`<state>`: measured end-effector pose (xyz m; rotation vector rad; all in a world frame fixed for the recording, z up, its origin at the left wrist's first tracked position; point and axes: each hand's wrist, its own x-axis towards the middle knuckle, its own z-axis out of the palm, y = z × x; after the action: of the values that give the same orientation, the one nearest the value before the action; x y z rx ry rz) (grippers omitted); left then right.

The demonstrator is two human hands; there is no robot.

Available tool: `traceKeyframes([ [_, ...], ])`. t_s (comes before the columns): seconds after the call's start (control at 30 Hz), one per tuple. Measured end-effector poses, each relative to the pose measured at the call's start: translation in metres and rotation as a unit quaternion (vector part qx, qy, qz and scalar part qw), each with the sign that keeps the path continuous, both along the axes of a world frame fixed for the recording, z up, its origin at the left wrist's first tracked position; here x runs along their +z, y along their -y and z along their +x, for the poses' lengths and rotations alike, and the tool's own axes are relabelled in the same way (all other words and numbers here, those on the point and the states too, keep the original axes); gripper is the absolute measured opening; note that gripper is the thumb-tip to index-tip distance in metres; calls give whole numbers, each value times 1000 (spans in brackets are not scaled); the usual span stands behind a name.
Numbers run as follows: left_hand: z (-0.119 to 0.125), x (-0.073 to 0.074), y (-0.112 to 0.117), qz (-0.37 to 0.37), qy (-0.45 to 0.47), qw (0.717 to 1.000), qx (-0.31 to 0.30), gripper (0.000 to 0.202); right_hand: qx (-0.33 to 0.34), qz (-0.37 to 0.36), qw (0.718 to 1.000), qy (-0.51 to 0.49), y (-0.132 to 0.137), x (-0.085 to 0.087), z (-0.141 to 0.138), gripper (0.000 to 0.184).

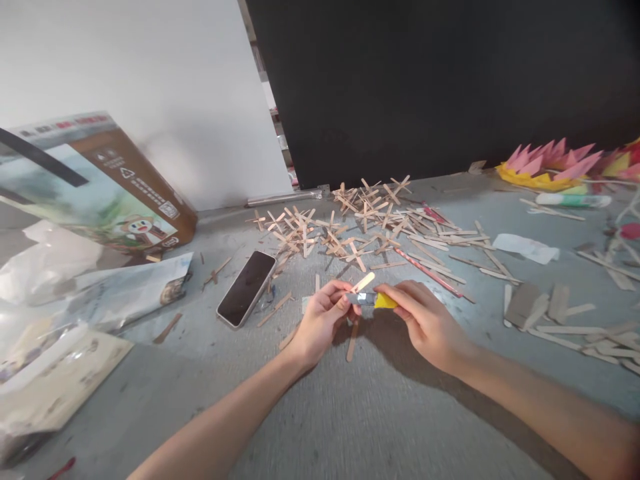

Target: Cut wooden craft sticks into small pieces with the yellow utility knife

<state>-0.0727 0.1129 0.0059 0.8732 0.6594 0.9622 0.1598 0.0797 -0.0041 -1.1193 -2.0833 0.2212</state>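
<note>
My left hand (323, 317) is closed in a pinch around a wooden craft stick (364, 283), whose pale rounded end sticks up past the fingers. Level with that stick lies a small object with a shiny grey part and a yellow end (385, 301); its exact kind is unclear. My right hand (427, 320) grips it by the yellow end, while its grey end meets my left thumb and fingertips. Just under my left hand, another craft stick (353, 343) rests on the grey table. Beyond both hands spreads a pile of craft sticks (305, 230), many joined as crosses.
A phone (247, 288) lies left of my hands. Farther left stand a brown printed bag (145, 193) and plastic packets (125, 293). Loose sticks (575, 330), a glue stick (573, 200) and a pink-and-yellow paper crown (545, 170) are on the right. A black panel (450, 87) rises behind.
</note>
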Motion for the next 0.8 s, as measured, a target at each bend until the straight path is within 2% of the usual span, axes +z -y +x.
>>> traceKeyframes([
  [0.13,3,1,2,0,-1,1000,-17,35,-15,1,1000,-11,-1,-3,1,42],
  [0.37,6,12,8,-35,8,999,3,43,-16,-34,999,-25,1,2,0,37],
  [0.5,3,9,8,-22,-35,999,12,43,-15,-66,997,-26,3,8,-2,35],
  [0.63,1,4,8,-4,-64,998,-8,43,-18,-58,998,-34,2,9,-4,32],
  [0.8,3,6,10,0,-78,997,-8,46,-12,-58,997,-42,1,5,-2,32],
])
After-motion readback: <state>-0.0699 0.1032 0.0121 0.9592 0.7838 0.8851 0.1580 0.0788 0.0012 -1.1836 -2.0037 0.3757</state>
